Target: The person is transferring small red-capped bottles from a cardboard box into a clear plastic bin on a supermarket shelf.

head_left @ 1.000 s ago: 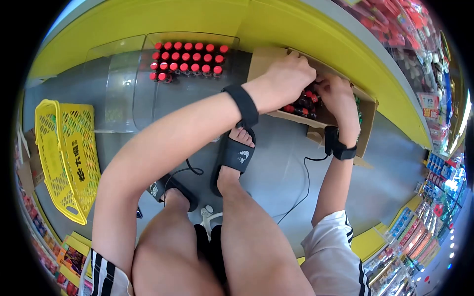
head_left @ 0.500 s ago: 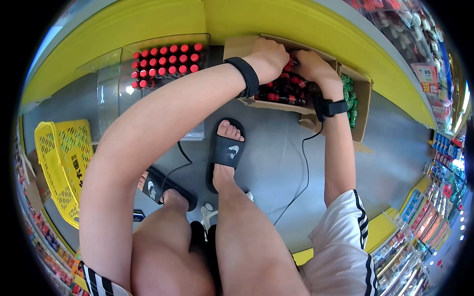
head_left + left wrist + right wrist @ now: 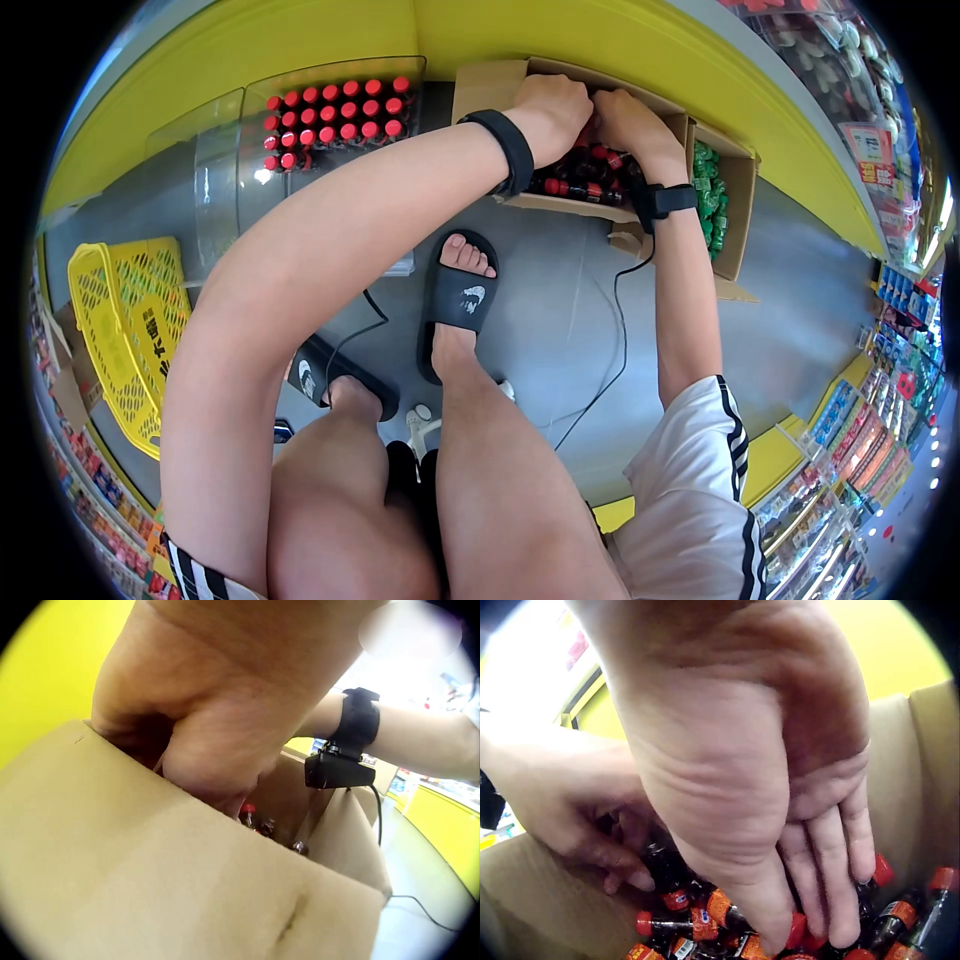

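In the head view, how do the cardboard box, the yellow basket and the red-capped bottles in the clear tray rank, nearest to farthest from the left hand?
1. cardboard box: the left hand reaches into it, top centre.
2. red-capped bottles: in the clear tray, left of the box.
3. yellow basket: far left, lower down the picture.

Small bottles (image 3: 585, 182): dark glass, red caps, orange-red labels. Many are packed in an open cardboard box (image 3: 488, 88) standing on the floor (image 3: 560, 300). In the right wrist view most lie on their sides, touching one another, caps pointing various ways; a few by the far wall stand tilted. One dark bottle (image 3: 662, 871) is upright between the curled fingers of the left hand (image 3: 570, 802). The straight fingers of the right hand (image 3: 780, 787) rest on the caps.
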`<state>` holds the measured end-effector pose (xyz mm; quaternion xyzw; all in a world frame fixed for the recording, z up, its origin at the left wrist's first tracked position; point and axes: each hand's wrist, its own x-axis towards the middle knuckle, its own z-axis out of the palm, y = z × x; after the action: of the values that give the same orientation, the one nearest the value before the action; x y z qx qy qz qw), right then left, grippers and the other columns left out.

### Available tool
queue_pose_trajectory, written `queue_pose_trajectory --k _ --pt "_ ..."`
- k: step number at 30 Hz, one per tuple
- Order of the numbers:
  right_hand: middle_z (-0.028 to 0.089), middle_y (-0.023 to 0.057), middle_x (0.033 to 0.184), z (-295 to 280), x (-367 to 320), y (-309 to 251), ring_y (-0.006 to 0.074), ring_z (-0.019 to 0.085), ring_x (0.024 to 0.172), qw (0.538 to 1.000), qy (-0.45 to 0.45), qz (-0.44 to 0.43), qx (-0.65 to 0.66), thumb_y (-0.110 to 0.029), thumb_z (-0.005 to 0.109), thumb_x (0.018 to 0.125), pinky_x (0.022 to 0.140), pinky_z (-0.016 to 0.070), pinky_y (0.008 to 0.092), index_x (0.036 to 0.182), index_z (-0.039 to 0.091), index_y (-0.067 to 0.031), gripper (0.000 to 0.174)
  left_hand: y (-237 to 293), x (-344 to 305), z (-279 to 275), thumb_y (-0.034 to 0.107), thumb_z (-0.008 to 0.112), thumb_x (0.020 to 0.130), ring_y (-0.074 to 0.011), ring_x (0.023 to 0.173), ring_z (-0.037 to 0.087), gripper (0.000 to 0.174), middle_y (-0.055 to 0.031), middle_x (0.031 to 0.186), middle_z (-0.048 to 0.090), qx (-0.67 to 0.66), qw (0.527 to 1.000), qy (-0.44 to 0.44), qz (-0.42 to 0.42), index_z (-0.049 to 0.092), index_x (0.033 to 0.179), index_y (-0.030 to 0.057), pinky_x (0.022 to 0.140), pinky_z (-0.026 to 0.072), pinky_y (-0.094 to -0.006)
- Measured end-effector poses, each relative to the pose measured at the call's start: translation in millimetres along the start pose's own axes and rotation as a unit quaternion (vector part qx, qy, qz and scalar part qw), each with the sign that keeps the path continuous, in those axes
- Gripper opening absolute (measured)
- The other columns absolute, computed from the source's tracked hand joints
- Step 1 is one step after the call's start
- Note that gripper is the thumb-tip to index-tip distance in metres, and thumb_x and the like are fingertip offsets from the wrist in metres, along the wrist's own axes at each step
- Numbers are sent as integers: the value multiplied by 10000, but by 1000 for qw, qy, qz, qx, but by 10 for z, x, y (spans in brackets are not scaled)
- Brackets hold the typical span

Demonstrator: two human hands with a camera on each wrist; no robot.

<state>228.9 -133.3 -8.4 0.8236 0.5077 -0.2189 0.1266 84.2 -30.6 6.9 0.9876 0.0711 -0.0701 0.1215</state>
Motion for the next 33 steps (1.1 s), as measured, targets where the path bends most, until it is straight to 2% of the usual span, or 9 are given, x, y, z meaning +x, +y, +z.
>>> queue_pose_trajectory --k 5,10,13,16,18,21,25,30,33 --pt "758 224 1191 33 59 24 424 716 1147 1000 12 2 21 -190 881 831 963 594 515 1139 765 -77 348 -78 38 38 112 651 947 -336 965 778 198 -149 994 782 -26 997 40 53 827 1033 86 827 625 -452" --pt "766 222 1173 -5 5 -29 421 712 1148 999 13 -13 36 -211 881 840 958 595 508 1148 751 -64 366 50 124 -88 139 681 955 -318 1022 777 209 -138 1100 801 12 999 -44 12 842 1087 116 863 624 -431" --pt "778 220 1137 -120 -79 -115 417 738 1083 997 0 4 80 -202 869 853 937 597 506 1141 754 -61 340 57 194 -84 146 689 966 -299 1062 775 204 -127 1129 806 20 999 -37 -3 850 1091 135 875 623 -424" --pt "799 213 1059 -157 -70 -93 365 783 956 995 -27 15 91 -150 820 893 879 610 469 1138 755 -32 280 86 245 -77 152 687 973 -288 1087 771 202 -112 1119 809 29 999 -45 -2 849 1092 140 876 622 -431" --pt "808 194 974 -182 -44 -24 292 802 847 978 -122 33 164 -82 765 920 809 617 425 1122 755 -1 217 91 236 -100 153 686 973 -295 1083 774 200 -109 1121 809 2 999 -45 -3 844 1094 137 866 623 -432" --pt "809 189 958 -205 -167 79 252 803 819 978 -133 32 159 -18 702 941 762 620 390 1093 743 39 168 99 240 -149 136 695 960 -306 1068 778 184 -109 1108 808 -18 998 -59 14 837 1078 131 863 625 -438" --pt "803 193 933 -140 -282 236 267 800 816 971 -123 23 205 48 632 943 760 628 372 1071 730 74 163 126 277 -23 99 710 932 -317 1043 783 169 -111 1068 806 -19 998 -22 51 827 1053 120 863 628 -446" --pt "807 175 948 -72 -317 324 272 801 832 961 -100 56 251 42 763 858 763 627 374 1062 741 72 207 125 247 28 92 716 918 -329 1025 784 168 -123 1039 802 -32 997 -17 62 825 1043 120 857 627 -446" --pt "813 171 975 -125 -346 263 273 801 878 975 -82 -9 204 39 803 842 781 627 372 1093 759 63 257 80 189 42 98 719 909 -328 995 786 153 -131 1013 797 -9 998 3 68 823 1021 114 838 622 -448"
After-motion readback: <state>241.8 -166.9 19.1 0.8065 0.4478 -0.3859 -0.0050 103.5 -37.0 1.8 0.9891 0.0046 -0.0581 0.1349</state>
